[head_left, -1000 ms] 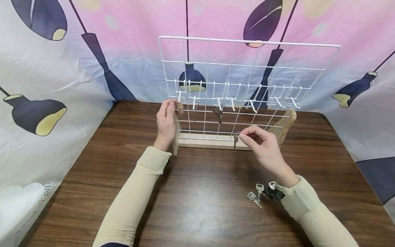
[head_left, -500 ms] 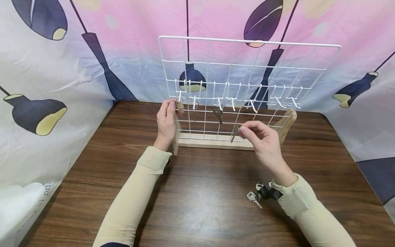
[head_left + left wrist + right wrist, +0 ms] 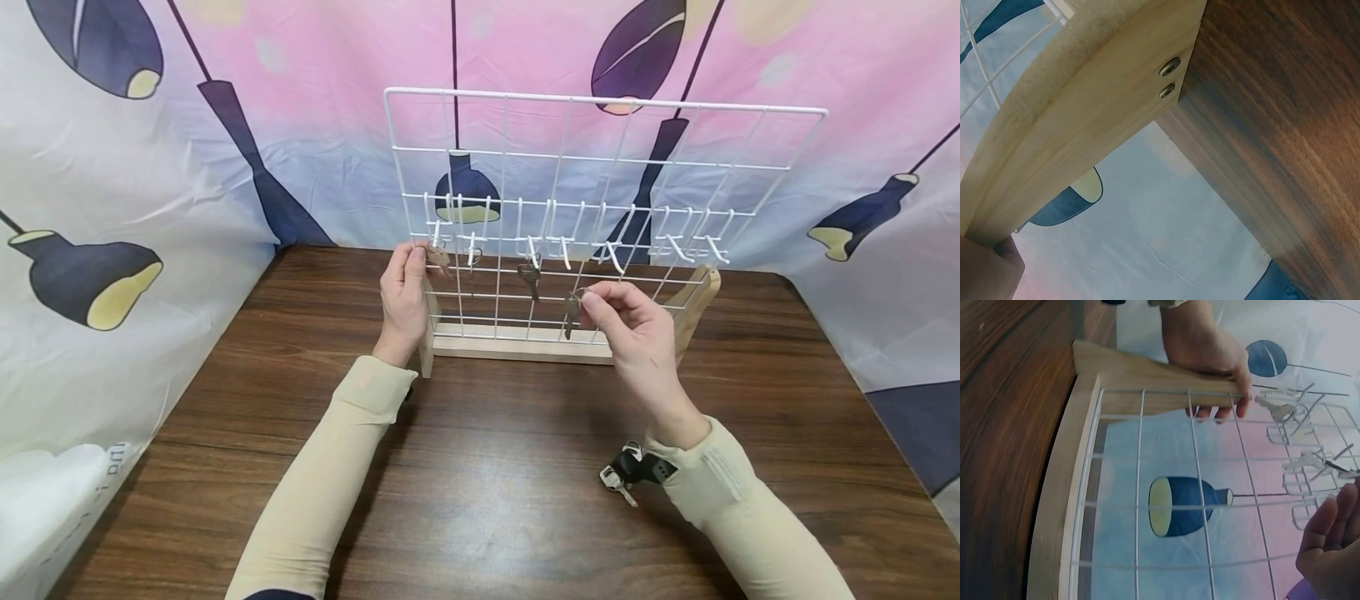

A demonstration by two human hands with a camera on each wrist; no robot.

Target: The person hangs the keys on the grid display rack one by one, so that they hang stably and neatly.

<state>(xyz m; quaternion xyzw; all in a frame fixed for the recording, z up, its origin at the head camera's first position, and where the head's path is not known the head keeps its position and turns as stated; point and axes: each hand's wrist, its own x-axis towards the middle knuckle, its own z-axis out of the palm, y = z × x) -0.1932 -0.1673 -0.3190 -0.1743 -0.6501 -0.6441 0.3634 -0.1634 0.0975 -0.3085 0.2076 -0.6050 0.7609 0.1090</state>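
My left hand (image 3: pixel 403 292) grips the left wooden side post (image 3: pixel 1085 94) of a white wire grid rack (image 3: pixel 525 154). A row of white hooks (image 3: pixel 566 250) runs across the grid. Keys on rings hang from the left hooks, among them a key (image 3: pixel 531 279) near the middle and a key (image 3: pixel 441 260) beside my left thumb. Between thumb and fingertips, my right hand (image 3: pixel 633 337) pinches the ring of another key (image 3: pixel 572 317), which dangles below the hooks in front of the grid. The right wrist view shows my right hand (image 3: pixel 1335 544) at its right edge.
Loose keys (image 3: pixel 618 483) lie on the brown wooden table (image 3: pixel 480 500), partly hidden by the black band (image 3: pixel 648 468) at my right wrist. The rack's wooden base bar (image 3: pixel 517 346) stands on the table. A patterned cloth (image 3: pixel 337 100) hangs behind, and white plastic (image 3: pixel 60 492) lies at left.
My right hand has risen slightly toward the hooks with the pinched key, which swings. Its wrist has shifted left over the loose keys. My left hand stays on the post.
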